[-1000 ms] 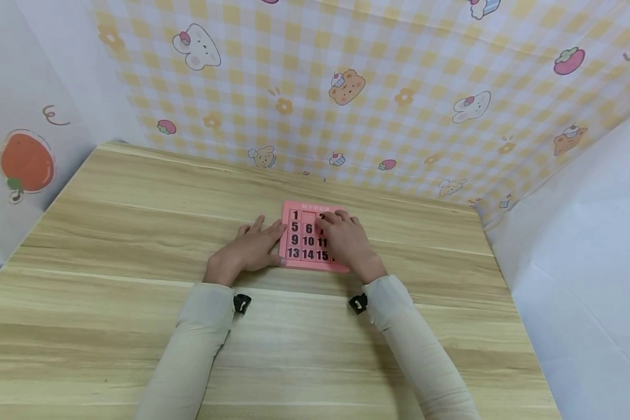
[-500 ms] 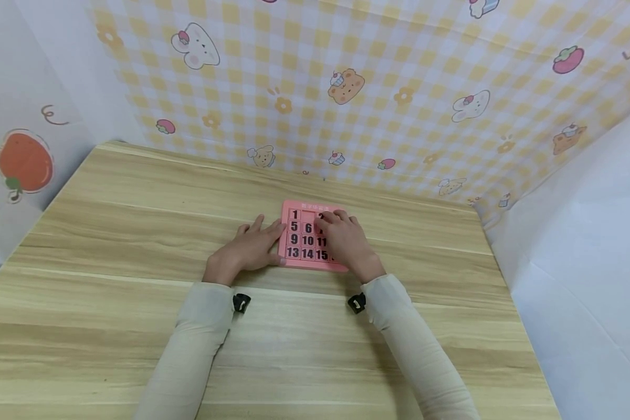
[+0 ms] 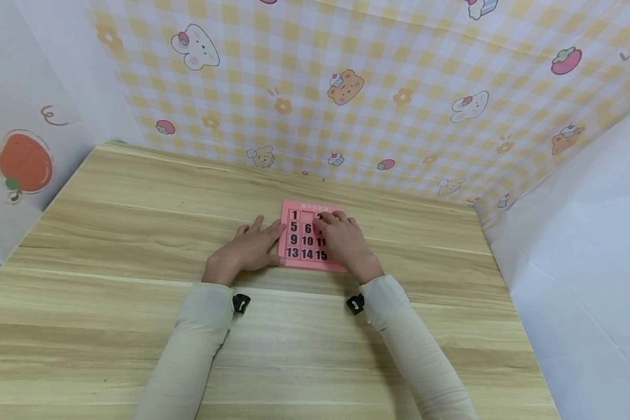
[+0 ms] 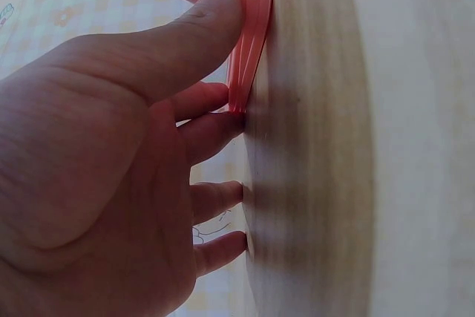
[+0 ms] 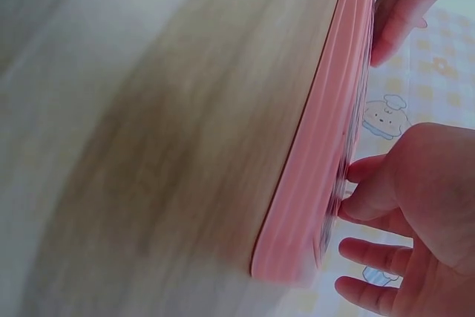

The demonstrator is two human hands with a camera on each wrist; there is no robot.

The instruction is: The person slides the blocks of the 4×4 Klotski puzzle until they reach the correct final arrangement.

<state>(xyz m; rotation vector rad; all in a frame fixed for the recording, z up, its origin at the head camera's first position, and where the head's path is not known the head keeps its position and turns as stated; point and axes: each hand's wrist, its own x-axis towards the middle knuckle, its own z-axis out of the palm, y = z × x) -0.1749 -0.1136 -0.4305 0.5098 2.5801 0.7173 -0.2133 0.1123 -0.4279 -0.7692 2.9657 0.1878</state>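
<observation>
A pink number sliding puzzle (image 3: 307, 240) lies flat on the table in the head view. Its top row has a vacant slot right of the 1 tile (image 3: 294, 215). My left hand (image 3: 249, 248) is spread at the puzzle's left side, thumb on the lower left corner and forefinger touching the edge; the left wrist view shows its thumb (image 4: 200, 31) against the pink frame (image 4: 254, 27). Over the puzzle's right part, my right hand (image 3: 345, 240) rests bent fingertips on the tiles near the upper rows. It hides most of the right column.
The wood-grain table (image 3: 283, 356) carries the puzzle toward its back. Behind stands a yellow checked cloth (image 3: 294, 76) with cartoon prints. White panels rise at the left and right (image 3: 577, 233). A black clip-like device sits at each cuff.
Almost nothing differs. The right hand has shifted very slightly left over the tiles, along with a tiny drift of the whole view. The vacant slot stays right of the 1.
</observation>
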